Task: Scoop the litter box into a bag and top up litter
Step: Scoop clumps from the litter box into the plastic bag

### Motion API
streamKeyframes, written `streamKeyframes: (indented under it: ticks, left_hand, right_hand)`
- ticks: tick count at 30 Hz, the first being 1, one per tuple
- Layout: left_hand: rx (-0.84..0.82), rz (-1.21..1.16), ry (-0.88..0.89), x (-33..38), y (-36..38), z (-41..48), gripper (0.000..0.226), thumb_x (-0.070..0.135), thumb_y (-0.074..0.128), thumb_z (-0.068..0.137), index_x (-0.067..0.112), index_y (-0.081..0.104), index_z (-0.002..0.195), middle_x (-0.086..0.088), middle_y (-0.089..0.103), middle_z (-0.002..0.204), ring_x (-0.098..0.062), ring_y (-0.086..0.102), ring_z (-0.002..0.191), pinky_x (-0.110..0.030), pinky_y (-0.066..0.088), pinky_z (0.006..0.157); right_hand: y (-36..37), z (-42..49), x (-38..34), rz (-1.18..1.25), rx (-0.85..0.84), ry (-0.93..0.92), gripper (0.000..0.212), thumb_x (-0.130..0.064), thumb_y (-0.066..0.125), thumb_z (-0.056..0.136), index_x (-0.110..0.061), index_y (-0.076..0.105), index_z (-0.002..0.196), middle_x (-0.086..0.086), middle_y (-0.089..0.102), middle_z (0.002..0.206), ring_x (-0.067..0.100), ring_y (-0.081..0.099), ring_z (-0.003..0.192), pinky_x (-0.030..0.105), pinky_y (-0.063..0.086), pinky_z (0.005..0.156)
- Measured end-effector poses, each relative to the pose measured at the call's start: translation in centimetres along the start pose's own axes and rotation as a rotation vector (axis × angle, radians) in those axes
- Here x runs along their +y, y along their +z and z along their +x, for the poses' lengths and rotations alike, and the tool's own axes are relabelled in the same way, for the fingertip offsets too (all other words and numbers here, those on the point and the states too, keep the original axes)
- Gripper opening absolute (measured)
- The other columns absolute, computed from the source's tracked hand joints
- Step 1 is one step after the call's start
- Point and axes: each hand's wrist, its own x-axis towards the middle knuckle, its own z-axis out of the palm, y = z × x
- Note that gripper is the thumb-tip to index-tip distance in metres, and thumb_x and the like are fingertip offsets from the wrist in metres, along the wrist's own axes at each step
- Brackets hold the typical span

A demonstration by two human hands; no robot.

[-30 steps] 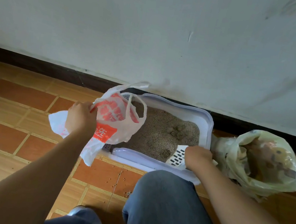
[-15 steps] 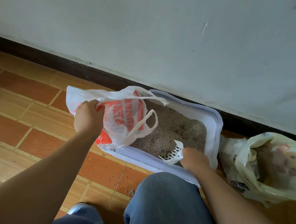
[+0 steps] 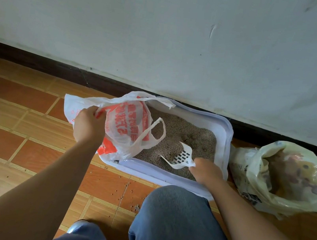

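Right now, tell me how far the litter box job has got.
Done: the left hand holds the plastic bag open over the left end of the litter box. In hand: the right hand grips the scoop, its slotted blade on the litter. Left: lumps lie unscooped near the far side, and the litter sack stands open beside the box, not yet poured. The bag's contents cannot be seen.
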Motion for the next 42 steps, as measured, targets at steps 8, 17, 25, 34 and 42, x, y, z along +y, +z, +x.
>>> streamKeyframes:
  ticks: [8, 17, 25, 34, 42]
  left_hand:
    - [-0.010, 0.030, 0.003, -0.3, -0.1, -0.2, 0.030, 0.021, 0.044, 0.095, 0.005, 0.061, 0.076, -0.015, 0.059, 0.069, -0.025, 0.047, 0.060, -0.024, 0.033, 0.054]
    - [-0.012, 0.010, -0.001, -0.1, 0.0, -0.3, 0.032, 0.022, 0.045, 0.095, 0.003, 0.061, 0.075, -0.018, 0.061, 0.069, -0.024, 0.046, 0.058, -0.025, 0.035, 0.056]
    - [-0.030, 0.020, 0.032, 0.3, 0.3, -0.8, 0.031, 0.023, 0.046, 0.095, 0.005, 0.063, 0.077, -0.020, 0.065, 0.072, -0.028, 0.051, 0.058, -0.030, 0.041, 0.058]
    - [-0.050, -0.009, 0.043, 1.5, 1.4, -1.3, 0.029, 0.021, 0.045, 0.096, 0.008, 0.062, 0.077, -0.016, 0.064, 0.074, -0.026, 0.054, 0.064, -0.026, 0.043, 0.060]
    - [-0.037, -0.040, 0.045, 2.1, 2.0, -1.0, 0.026, 0.020, 0.045, 0.095, 0.011, 0.058, 0.074, -0.014, 0.061, 0.074, -0.026, 0.053, 0.067, -0.025, 0.040, 0.059]
  right_hand:
    - [-0.2, -0.5, 0.4, 0.112, 0.061, 0.024, 0.028, -0.021, 0.039, 0.094, -0.020, 0.035, 0.066, -0.002, 0.043, 0.068, 0.020, 0.048, 0.070, 0.030, 0.033, 0.061]
    - [-1.7, -1.4, 0.8, 0.053, 0.061, 0.093, 0.024, -0.015, 0.041, 0.093, -0.015, 0.039, 0.069, -0.001, 0.043, 0.071, 0.022, 0.048, 0.076, 0.026, 0.031, 0.052]
    - [-2.5, -1.4, 0.3, -0.079, -0.020, 0.196, 0.014, -0.005, 0.042, 0.087, -0.011, 0.053, 0.081, 0.002, 0.047, 0.076, 0.022, 0.051, 0.083, 0.030, 0.043, 0.071]
    - [-2.1, -0.1, -0.3, -0.118, -0.027, 0.220, 0.028, -0.004, 0.042, 0.089, -0.010, 0.060, 0.110, 0.007, 0.060, 0.106, 0.022, 0.057, 0.098, 0.028, 0.041, 0.072]
    - [-1.9, 1.6, -0.5, -0.044, 0.002, 0.232, 0.029, -0.002, 0.043, 0.088, -0.007, 0.059, 0.112, 0.007, 0.059, 0.096, 0.027, 0.056, 0.109, 0.033, 0.045, 0.082]
